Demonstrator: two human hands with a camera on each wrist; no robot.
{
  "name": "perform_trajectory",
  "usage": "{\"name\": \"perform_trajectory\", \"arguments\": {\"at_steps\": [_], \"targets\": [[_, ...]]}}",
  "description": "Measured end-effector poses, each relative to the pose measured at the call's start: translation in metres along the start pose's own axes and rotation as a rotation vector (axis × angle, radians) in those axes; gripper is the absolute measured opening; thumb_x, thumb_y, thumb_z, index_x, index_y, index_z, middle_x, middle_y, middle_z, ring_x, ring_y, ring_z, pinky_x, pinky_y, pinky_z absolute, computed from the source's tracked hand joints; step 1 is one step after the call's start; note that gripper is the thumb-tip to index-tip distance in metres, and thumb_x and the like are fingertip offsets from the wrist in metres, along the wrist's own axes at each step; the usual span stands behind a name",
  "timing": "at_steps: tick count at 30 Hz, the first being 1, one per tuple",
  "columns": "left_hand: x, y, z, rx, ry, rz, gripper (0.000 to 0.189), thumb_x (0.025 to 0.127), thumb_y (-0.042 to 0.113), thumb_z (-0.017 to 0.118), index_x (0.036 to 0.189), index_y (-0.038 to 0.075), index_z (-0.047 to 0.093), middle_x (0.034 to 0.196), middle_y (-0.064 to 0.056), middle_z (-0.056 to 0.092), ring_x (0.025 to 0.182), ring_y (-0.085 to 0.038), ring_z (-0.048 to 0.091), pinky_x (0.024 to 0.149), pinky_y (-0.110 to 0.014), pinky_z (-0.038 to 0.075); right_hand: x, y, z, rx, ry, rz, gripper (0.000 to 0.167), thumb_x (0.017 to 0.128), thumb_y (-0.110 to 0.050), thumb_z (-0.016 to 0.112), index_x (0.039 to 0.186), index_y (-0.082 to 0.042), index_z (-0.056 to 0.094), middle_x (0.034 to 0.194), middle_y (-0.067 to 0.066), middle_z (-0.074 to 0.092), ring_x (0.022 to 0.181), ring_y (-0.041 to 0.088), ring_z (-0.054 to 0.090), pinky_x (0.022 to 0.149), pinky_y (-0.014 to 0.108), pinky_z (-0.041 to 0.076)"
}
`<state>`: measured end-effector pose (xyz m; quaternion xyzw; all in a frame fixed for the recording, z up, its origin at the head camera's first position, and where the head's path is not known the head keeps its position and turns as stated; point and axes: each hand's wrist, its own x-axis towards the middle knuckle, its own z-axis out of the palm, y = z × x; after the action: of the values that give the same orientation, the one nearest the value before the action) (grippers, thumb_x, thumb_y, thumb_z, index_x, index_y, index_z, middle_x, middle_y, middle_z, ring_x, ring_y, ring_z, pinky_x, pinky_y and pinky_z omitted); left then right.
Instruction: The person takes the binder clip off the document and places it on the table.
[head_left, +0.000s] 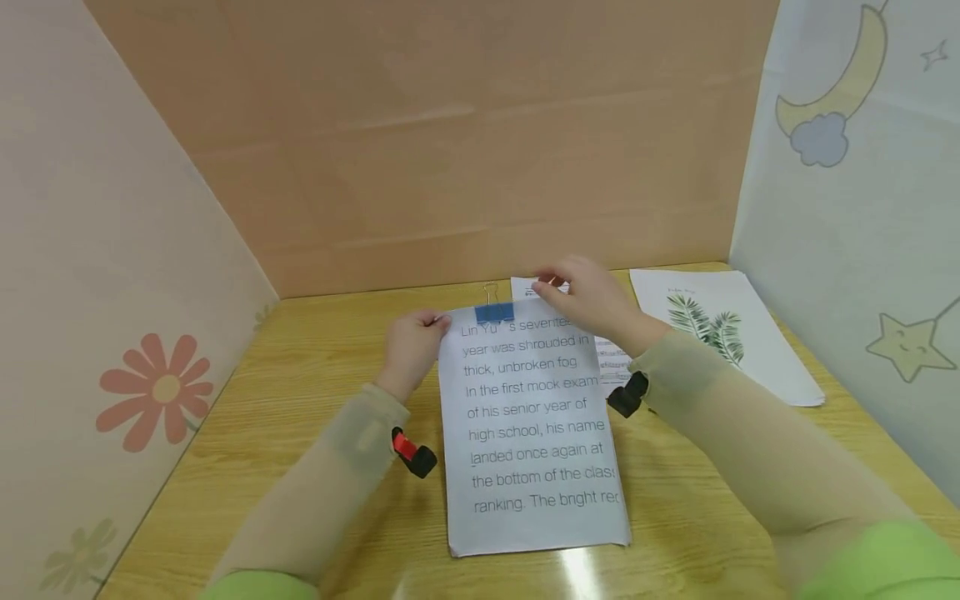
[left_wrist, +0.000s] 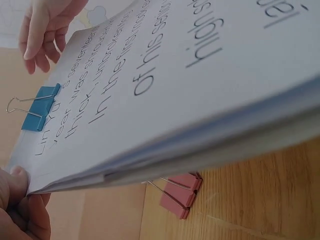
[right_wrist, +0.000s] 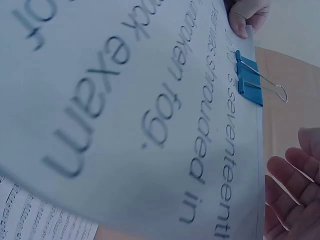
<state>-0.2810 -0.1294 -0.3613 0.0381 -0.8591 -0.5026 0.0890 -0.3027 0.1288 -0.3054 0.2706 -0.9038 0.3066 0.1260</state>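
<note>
A stack of printed sheets (head_left: 532,433) is held up over the table, its large text facing me. My left hand (head_left: 411,348) pinches the stack's upper left corner between thumb and fingers. A blue binder clip (head_left: 495,313) is clamped on the top edge, wire handle sticking up. Near the top right corner is my right hand (head_left: 588,302), its fingers loosely bent. In the right wrist view these fingers (right_wrist: 295,185) look apart from the paper edge and hold nothing. Beneath the stack, the left wrist view shows a pink binder clip (left_wrist: 181,194) on the table.
Partly hidden behind the stack lies a sheet of music (head_left: 613,367). Farther right is white paper with a leaf picture (head_left: 757,333). The wooden table (head_left: 315,433) meets an orange-brown back wall (head_left: 480,150) and patterned side walls.
</note>
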Motion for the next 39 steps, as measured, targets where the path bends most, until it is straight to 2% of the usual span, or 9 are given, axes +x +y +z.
{"name": "perform_trajectory", "arguments": {"at_steps": [4, 10, 13, 16, 22, 30, 39], "targets": [[-0.001, 0.006, 0.003, 0.013, -0.007, 0.018, 0.020, 0.095, 0.021, 0.061, 0.100, 0.007, 0.074, 0.092, -0.008, 0.068, 0.078, -0.021, 0.058, 0.064, -0.030, 0.046, 0.011, -0.010, -0.001, 0.074, -0.118, 0.075, 0.040, 0.096, -0.039, 0.058, 0.125, -0.011, 0.063, 0.114, 0.003, 0.063, 0.101, 0.020, 0.055, 0.087, 0.040, 0.043], [-0.002, 0.014, 0.006, 0.048, 0.000, 0.065, 0.021, 0.095, 0.023, 0.062, 0.101, 0.008, 0.074, 0.093, -0.006, 0.069, 0.078, -0.020, 0.058, 0.062, -0.029, 0.046, 0.027, -0.015, -0.006, 0.160, -0.287, 0.212, 0.069, 0.091, -0.058, 0.054, 0.142, -0.013, 0.046, 0.137, 0.006, 0.052, 0.124, 0.027, 0.047, 0.104, 0.047, 0.035], [-0.002, 0.020, 0.007, 0.062, 0.014, 0.095, 0.021, 0.095, 0.023, 0.062, 0.102, 0.008, 0.075, 0.096, -0.006, 0.069, 0.079, -0.020, 0.059, 0.062, -0.028, 0.046, 0.033, -0.016, -0.010, 0.229, -0.353, 0.260, 0.072, 0.090, -0.058, 0.056, 0.145, -0.014, 0.043, 0.141, 0.007, 0.049, 0.130, 0.027, 0.043, 0.108, 0.049, 0.030], [-0.002, 0.024, 0.007, 0.073, 0.025, 0.118, 0.020, 0.095, 0.022, 0.062, 0.102, 0.008, 0.075, 0.097, -0.006, 0.069, 0.080, -0.020, 0.059, 0.061, -0.028, 0.047, 0.037, -0.017, -0.014, 0.330, -0.394, 0.295, 0.065, 0.091, -0.051, 0.060, 0.142, -0.013, 0.046, 0.138, 0.007, 0.051, 0.127, 0.026, 0.045, 0.110, 0.049, 0.027], [-0.002, 0.029, 0.009, 0.052, 0.039, 0.123, 0.018, 0.094, 0.020, 0.063, 0.096, 0.008, 0.076, 0.095, -0.007, 0.069, 0.078, -0.020, 0.059, 0.059, -0.028, 0.047, 0.042, -0.016, -0.019, 0.448, -0.447, 0.334, 0.059, 0.093, -0.039, 0.063, 0.141, -0.007, 0.047, 0.133, 0.012, 0.055, 0.122, 0.029, 0.047, 0.106, 0.047, 0.031], [-0.003, 0.032, 0.011, 0.047, 0.043, 0.118, 0.018, 0.093, 0.021, 0.065, 0.095, 0.008, 0.076, 0.095, -0.007, 0.069, 0.079, -0.019, 0.061, 0.061, -0.028, 0.049, 0.043, -0.016, -0.020, 0.452, -0.480, 0.368, 0.058, 0.091, -0.041, 0.064, 0.138, -0.008, 0.051, 0.131, 0.011, 0.056, 0.121, 0.028, 0.047, 0.105, 0.045, 0.031], [-0.006, 0.031, 0.011, 0.044, 0.052, 0.141, 0.017, 0.093, 0.018, 0.064, 0.094, 0.005, 0.076, 0.095, -0.009, 0.069, 0.079, -0.020, 0.060, 0.062, -0.028, 0.049, 0.042, -0.018, -0.018, 0.457, -0.455, 0.353, 0.054, 0.090, -0.038, 0.066, 0.132, -0.004, 0.055, 0.125, 0.014, 0.059, 0.121, 0.031, 0.049, 0.107, 0.047, 0.030]]}}
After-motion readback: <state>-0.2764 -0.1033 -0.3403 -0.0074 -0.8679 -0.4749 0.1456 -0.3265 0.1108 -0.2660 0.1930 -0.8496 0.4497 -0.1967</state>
